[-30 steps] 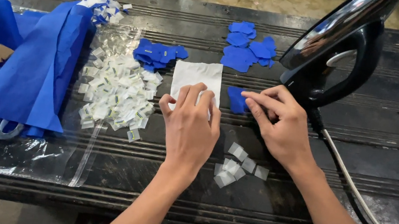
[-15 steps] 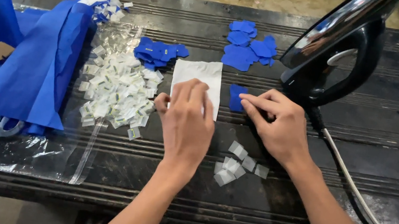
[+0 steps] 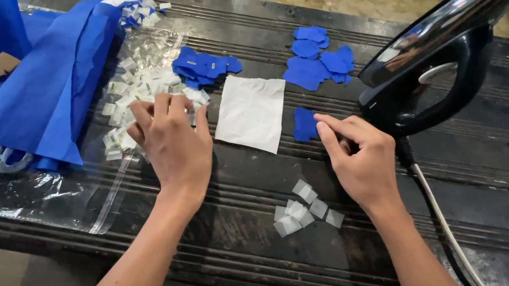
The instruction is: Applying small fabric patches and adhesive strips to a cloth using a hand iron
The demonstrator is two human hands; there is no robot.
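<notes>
Seen from the head camera, a person works with bare hands at a dark, ribbed table (image 3: 240, 230). The left hand (image 3: 174, 140) lies knuckles-up at the edge of a heap of small white paper squares (image 3: 139, 92), its fingertips curled down into the heap; whether they pinch a square cannot be told. The heap rests on a clear plastic bag (image 3: 46, 194) spread flat on the table.

The right hand (image 3: 362, 161) sits just beside a small blue fabric piece (image 3: 304, 124), thumb and forefinger pressed together at the piece's right edge, touching it. The blue piece lies flat, its long axis running away from the person, toward the table's far edge.

Between the two hands lies a white fabric rectangle (image 3: 251, 111), flat, its long axis also running away from the person, with the blue piece just right of it.

Farther back lie a pile of blue cut pieces (image 3: 316, 60) and a second blue cluster (image 3: 205, 67) near the heap. A black clothes iron (image 3: 433, 63) stands on its heel at right, close behind the right hand, its cord (image 3: 456, 253) trailing toward the near edge. Folded blue fabric (image 3: 38, 79) covers the table's left end. A few loose white squares (image 3: 305, 210) lie near the right wrist.
</notes>
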